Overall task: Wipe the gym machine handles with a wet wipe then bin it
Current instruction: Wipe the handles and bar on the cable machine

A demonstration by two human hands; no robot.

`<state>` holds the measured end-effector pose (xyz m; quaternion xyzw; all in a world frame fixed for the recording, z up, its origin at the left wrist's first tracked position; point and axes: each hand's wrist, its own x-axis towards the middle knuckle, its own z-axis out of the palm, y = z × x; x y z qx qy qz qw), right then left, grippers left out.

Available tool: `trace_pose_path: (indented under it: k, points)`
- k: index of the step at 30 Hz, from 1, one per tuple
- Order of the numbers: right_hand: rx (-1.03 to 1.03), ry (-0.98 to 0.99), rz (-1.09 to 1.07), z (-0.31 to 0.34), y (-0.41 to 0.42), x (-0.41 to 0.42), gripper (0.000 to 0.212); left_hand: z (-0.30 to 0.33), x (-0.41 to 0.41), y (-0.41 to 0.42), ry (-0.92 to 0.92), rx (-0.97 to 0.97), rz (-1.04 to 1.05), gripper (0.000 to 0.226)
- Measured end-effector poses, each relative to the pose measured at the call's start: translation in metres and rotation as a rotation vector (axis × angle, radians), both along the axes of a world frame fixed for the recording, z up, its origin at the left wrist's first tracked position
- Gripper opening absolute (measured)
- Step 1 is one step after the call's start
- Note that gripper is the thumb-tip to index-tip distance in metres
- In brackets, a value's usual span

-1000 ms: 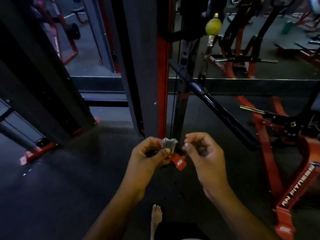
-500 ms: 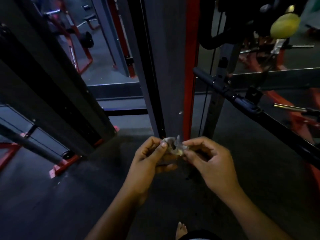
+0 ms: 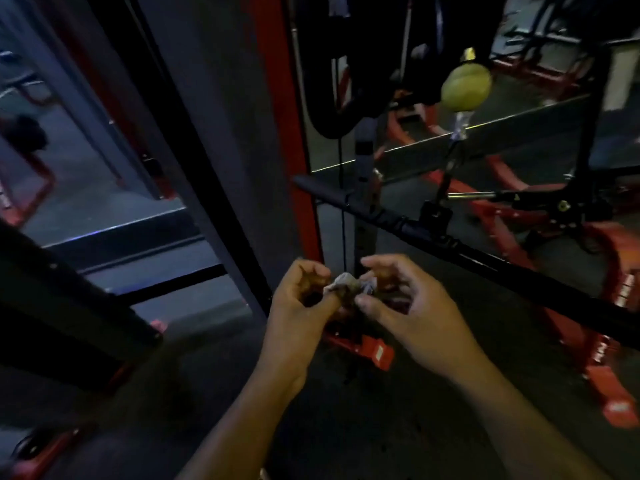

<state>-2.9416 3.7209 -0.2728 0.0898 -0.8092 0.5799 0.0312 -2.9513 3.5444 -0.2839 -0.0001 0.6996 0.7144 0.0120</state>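
Note:
A small crumpled grey wet wipe [image 3: 348, 284] sits between my two hands at mid-frame. My left hand [image 3: 299, 306] pinches its left end with thumb and fingers. My right hand [image 3: 405, 306] pinches its right end, fingers curled round it. Just beyond my hands a long black handle bar [image 3: 408, 228] hangs from a cable and slants from upper left down to the right edge. Neither hand touches the bar. No bin is in view.
A grey and red machine upright [image 3: 263, 133] stands directly ahead. A yellow-green ball stopper [image 3: 465, 86] hangs on the cable at upper right. Red machine frames [image 3: 602, 306] fill the right side, with a red foot bracket [image 3: 377, 353] below my hands. Dark rubber floor lies underfoot.
My right hand has come in and taken hold of the wipe that the left hand held alone. The view has swung, so the bar and ball moved across the frame.

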Motion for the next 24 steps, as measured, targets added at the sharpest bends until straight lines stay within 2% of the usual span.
trace_pose_path:
  k: [3, 8, 11, 13, 17, 21, 24]
  points:
    - [0.095, 0.010, -0.083, 0.004, -0.006, -0.008, 0.030, 0.004, -0.023, 0.003, -0.027, 0.075, -0.115, 0.012]
    - [0.030, -0.046, -0.172, 0.010, -0.025, -0.023, 0.036, 0.002, -0.053, -0.008, -0.043, 0.092, -0.244, 0.014]
    - [-0.083, -0.115, -0.264, 0.014, -0.046, -0.032, 0.018, 0.005, -0.072, -0.024, 0.038, 0.024, -0.342, 0.006]
    - [-0.072, -0.113, -0.328, 0.017, -0.058, -0.037, 0.003, 0.005, -0.087, -0.035, 0.070, -0.001, -0.394, 0.012]
    - [-0.057, -0.087, -0.468, 0.014, -0.071, -0.041, 0.008, 0.007, -0.115, -0.053, 0.047, 0.058, -0.581, 0.028]
    - [-0.230, -0.106, -0.574, 0.008, -0.080, -0.034, 0.011, 0.007, -0.132, -0.059, 0.065, 0.032, -0.763, 0.036]
    - [-0.418, -0.165, -0.553, 0.006, -0.088, -0.026, 0.016, 0.009, -0.139, -0.059, 0.099, -0.020, -0.906, 0.036]
